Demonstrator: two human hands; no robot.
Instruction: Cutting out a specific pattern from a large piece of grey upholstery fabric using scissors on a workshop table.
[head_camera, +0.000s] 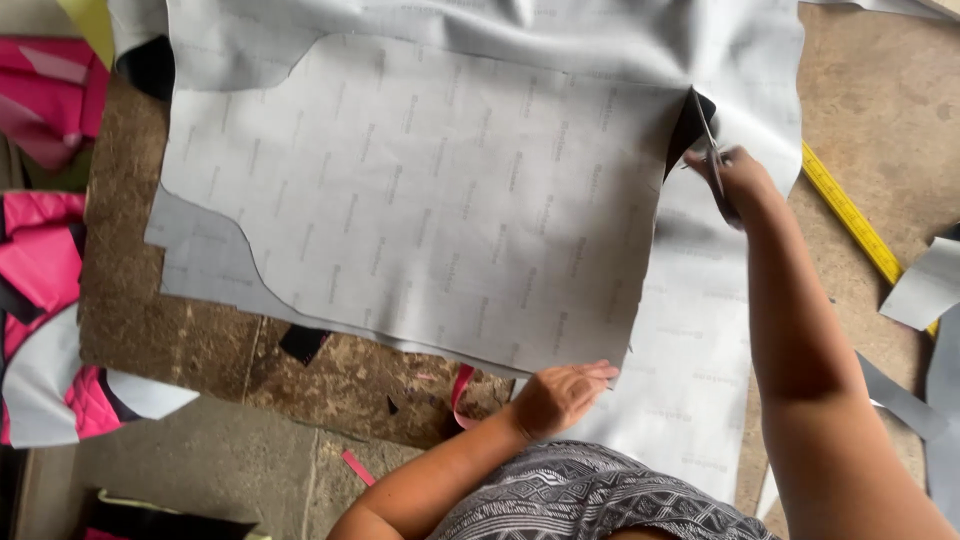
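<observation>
- While my left hand (562, 395) lies open, flat on the grey sheet's (450, 210) near edge, my right hand (735, 180) grips scissors (708, 140) at its far right edge.
- Bare brown worktop (180, 340) shows left; a yellow ruler (850, 215) lies right.

No packages, labels, signs or screens show anywhere in view.

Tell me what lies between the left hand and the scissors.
In the head view, only flat grey sheet spans from the left hand to the scissors in the right hand.
</observation>
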